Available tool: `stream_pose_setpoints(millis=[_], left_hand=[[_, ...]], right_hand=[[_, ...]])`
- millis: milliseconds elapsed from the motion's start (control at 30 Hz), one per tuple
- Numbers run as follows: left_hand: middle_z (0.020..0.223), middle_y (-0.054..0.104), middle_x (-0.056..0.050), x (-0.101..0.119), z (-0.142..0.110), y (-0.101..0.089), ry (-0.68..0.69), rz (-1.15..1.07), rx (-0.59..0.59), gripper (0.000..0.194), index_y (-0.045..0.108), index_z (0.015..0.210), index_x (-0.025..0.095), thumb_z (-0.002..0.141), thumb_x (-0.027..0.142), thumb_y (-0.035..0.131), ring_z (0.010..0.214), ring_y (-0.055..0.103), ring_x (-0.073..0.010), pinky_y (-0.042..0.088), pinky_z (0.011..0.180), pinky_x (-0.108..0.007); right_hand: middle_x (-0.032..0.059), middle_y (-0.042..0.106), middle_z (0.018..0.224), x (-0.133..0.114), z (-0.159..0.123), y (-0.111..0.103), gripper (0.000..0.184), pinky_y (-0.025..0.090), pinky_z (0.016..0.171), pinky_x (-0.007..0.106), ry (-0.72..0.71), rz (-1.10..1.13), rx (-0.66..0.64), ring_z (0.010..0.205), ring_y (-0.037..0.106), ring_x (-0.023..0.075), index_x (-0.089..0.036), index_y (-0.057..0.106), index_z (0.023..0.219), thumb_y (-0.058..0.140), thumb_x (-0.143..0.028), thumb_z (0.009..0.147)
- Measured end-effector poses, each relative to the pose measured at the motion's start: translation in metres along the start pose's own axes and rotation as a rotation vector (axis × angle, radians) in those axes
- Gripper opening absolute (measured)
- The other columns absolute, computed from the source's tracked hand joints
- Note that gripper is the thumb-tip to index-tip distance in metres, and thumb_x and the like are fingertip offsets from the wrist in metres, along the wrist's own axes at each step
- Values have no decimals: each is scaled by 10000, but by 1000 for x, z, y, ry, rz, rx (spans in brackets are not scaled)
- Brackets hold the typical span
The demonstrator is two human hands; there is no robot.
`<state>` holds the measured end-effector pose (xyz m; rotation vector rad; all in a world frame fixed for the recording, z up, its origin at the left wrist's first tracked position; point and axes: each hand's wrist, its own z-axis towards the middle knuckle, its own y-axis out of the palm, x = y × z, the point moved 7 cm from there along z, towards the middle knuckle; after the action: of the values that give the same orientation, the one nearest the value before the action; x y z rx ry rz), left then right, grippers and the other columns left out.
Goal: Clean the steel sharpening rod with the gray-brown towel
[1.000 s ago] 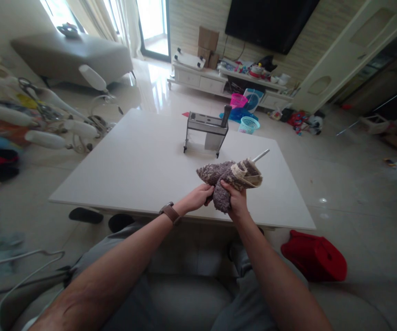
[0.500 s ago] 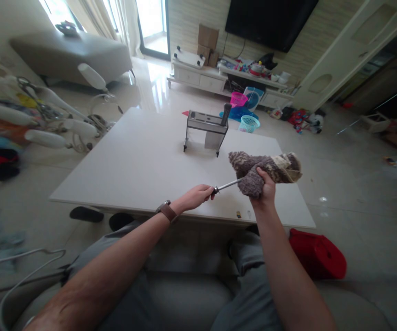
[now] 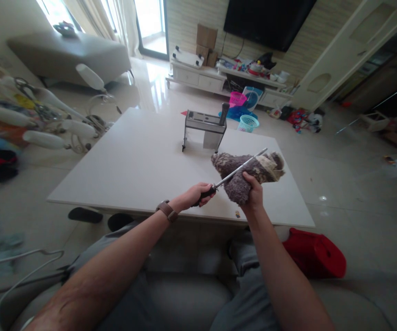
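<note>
My left hand (image 3: 203,195) is closed around the black handle of a sharpening steel (image 3: 241,167), whose long thin rod points up to the right. Behind the rod is a fluffy grey-brown cloth (image 3: 238,187) with a pale patterned end. My right hand (image 3: 254,188) grips this cloth from below, thumb on top. The rod crosses in front of the cloth; whether it touches the cloth I cannot tell. Both are held above the white table (image 3: 122,161). Just beyond the cloth stands a grey knife block (image 3: 205,122) on legs, with a dark-handled knife (image 3: 223,114) in its right end.
A small sticker-like item (image 3: 237,214) lies at the table's near edge. A red bag-like object (image 3: 317,253) sits to the right of my legs. Past the table are a blue-green basket (image 3: 248,123), a pink basket (image 3: 237,98) and a low white cabinet (image 3: 198,78). Lamp arms (image 3: 91,77) stand at left.
The rod was partly hidden by the cloth and now shows along its full length in front of it. My right hand and the cloth have shifted left.
</note>
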<state>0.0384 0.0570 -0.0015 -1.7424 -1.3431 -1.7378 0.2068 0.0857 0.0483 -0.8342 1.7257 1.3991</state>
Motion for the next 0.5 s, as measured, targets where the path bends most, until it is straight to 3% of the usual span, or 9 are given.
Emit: stream_pose_setpoints(millis=[100,167,333,500], left_hand=[[486,391,63,-1,3,0,19,-69,14,421,493,752,212,990,553,557,395,330,-88,292,415,-211],[474,414,51,-1,4,-2,41,-49,42,454,450,709,225,984,569,559,389,364,-93,308,416,-215],[510,498,20,1,3,-5,37,85,119,488,481,703,214,957,619,579,438,449,-106,349,459,-227],[545,476,29,9,1,-2,76,192,147,454,480,696,214,960,577,544,498,418,-101,333,506,-235]], right_hand=[[22,819,858,28,-14,15,381,684,759,350,111,-2,15,764,783,205,-189,734,884,947,-296,587],[17,828,887,34,-20,20,420,681,784,341,93,-27,42,798,786,202,-191,745,900,969,-256,550],[18,835,903,34,-23,21,421,682,815,349,-3,-64,93,855,796,209,-207,747,862,992,-218,519],[10,831,879,31,-21,15,451,688,844,381,-70,-84,149,885,803,223,-203,754,899,1002,-236,523]])
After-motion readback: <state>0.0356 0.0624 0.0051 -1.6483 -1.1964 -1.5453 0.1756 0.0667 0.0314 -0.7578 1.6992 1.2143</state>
